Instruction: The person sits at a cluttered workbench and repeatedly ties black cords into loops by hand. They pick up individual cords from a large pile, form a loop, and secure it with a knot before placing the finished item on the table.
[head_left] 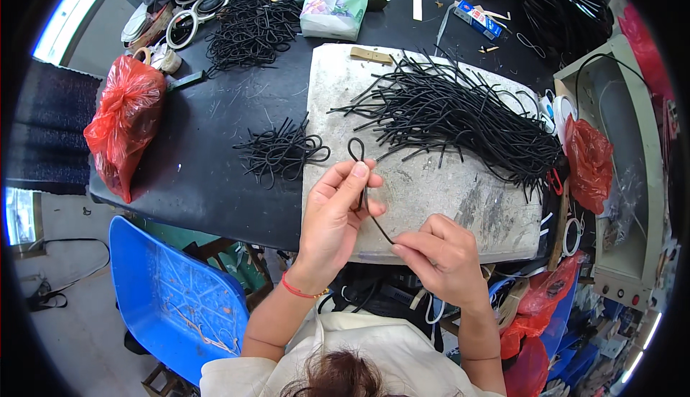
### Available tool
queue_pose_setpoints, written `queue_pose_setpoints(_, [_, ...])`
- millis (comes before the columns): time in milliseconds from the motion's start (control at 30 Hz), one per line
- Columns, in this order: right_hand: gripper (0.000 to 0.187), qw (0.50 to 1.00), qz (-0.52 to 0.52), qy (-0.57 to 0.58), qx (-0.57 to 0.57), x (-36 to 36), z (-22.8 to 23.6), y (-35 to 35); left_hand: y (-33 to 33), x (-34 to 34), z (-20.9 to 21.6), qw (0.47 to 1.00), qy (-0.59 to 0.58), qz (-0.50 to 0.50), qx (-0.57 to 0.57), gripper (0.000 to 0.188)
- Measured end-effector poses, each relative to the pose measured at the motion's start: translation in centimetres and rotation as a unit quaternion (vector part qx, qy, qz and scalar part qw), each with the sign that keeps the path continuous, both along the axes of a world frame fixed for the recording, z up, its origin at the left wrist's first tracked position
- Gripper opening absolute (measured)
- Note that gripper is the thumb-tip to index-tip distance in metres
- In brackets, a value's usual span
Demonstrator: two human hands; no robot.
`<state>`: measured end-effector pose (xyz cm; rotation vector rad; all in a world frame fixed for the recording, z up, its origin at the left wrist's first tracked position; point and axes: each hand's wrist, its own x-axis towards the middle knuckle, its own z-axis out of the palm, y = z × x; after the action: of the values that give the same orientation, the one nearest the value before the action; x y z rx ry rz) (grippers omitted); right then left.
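Left hand [332, 213] and right hand [443, 259] pinch cord [381, 229] above a scuffed board [431, 199] on a black table [215, 181], pale floor [72, 325] below

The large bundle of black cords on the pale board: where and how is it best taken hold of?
Probably around its narrower right part, coming from the near side: the bundle of black cords lies flat there with strands packed close, so one grasp could gather most of them. Its left ends splay loosely across the pale board, so a grip there might miss many.
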<state>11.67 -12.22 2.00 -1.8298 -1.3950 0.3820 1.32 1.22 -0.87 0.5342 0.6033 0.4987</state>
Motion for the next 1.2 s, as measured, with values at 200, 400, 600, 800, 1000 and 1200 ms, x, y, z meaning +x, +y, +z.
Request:
queue_pose_setpoints(200, [0.02, 0.984, -0.069, -0.145, 0.083, 0.7, 0.0, 1.5, -0.3, 0.2, 1.2, 0.996, 0.056, -0.072, -0.022, 0.019])
queue_pose_setpoints(400, [0.019, 0.966, -0.107, -0.191, 0.135, 0.9, -1.0, 2.6, -0.3, -0.1, 0.3, 0.989, 0.012, -0.145, -0.005, 0.021])
queue_pose_setpoints(600, [0.019, 0.975, -0.117, -0.098, 0.161, 0.9, -1.4, 2.5, -0.3, 0.0, 0.5, 0.986, -0.012, -0.165, -0.035, 0.02])
queue_pose_setpoints(800, [0.022, 0.982, -0.115, -0.049, 0.141, 1.2, -1.2, 2.0, -0.4, -0.1, 0.6, 0.976, 0.021, -0.187, 0.106, 0.022])
queue_pose_setpoints(1000, [0.022, 0.985, -0.088, -0.098, 0.115, 1.1, -0.6, 1.5, -0.1, 0.2, 1.2, 0.977, 0.038, -0.198, 0.072, 0.021])
queue_pose_setpoints(1200, [0.024, 0.986, -0.081, -0.101, 0.108, 1.3, -1.0, 1.5, -0.5, 0.2, 0.5, 0.973, 0.037, -0.198, 0.116, 0.022])
